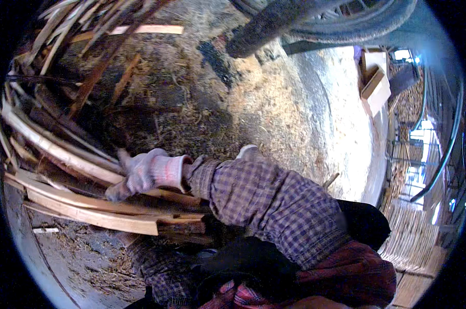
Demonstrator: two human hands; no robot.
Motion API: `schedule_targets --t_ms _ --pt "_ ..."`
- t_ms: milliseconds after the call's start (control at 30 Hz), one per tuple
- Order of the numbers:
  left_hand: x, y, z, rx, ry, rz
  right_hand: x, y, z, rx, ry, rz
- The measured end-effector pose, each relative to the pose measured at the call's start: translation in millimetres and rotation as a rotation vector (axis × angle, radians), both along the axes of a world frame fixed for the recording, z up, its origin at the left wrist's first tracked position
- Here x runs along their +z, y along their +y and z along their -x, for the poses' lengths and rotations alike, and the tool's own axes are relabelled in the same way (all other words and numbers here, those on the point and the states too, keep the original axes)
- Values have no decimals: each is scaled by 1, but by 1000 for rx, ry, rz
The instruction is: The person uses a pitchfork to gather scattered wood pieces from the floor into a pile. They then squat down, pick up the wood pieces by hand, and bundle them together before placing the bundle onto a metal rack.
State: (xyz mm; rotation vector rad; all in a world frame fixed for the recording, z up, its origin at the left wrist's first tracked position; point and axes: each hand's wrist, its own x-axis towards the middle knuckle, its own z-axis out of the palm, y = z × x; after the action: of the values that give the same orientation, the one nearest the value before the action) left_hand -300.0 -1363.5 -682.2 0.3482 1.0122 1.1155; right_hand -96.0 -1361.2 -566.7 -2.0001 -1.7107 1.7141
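My right arm, in a checked sleeve (274, 201), reaches across to the left. My right hand (149, 172), in a pale, soiled knit glove, is closed over a long wooden strip (73, 157), thumb on its near side; the fingertips are slightly blurred. Just nearer to me lie stacked light planks (94, 213) with squared ends. My left forearm, in a checked sleeve (163, 273), comes up from the lower edge toward those planks. Its hand is hidden beneath or behind them, so its grip does not show.
Thin wood offcuts (63, 31) heap at the upper left, some slanting over dark ground littered with sawdust (253, 92). A thick dark post (264, 31) and a wheel-like rim (356, 31) stand at the top. An opened cardboard box (376, 92) sits at the right, near bundled sticks (411, 226).
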Motion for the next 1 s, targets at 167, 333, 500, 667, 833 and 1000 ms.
schedule_targets --t_ms 167,333,500,667,833,1000 --pt "-5 -5 -2 -21 71 34 -80 -15 -16 -367 533 72" --pt "-4 -8 -2 -4 79 50 -180 -18 -31 -918 1716 335" --pt "8 -21 29 83 138 22 -103 -5 -28 -665 1206 228" --pt "3 -28 9 43 97 23 -49 -3 -32 -404 736 82" --pt "12 -50 32 79 192 9 8 -5 -7 -73 433 -9" --pt "1 -57 2 13 153 29 75 -24 -43 31 229 9"
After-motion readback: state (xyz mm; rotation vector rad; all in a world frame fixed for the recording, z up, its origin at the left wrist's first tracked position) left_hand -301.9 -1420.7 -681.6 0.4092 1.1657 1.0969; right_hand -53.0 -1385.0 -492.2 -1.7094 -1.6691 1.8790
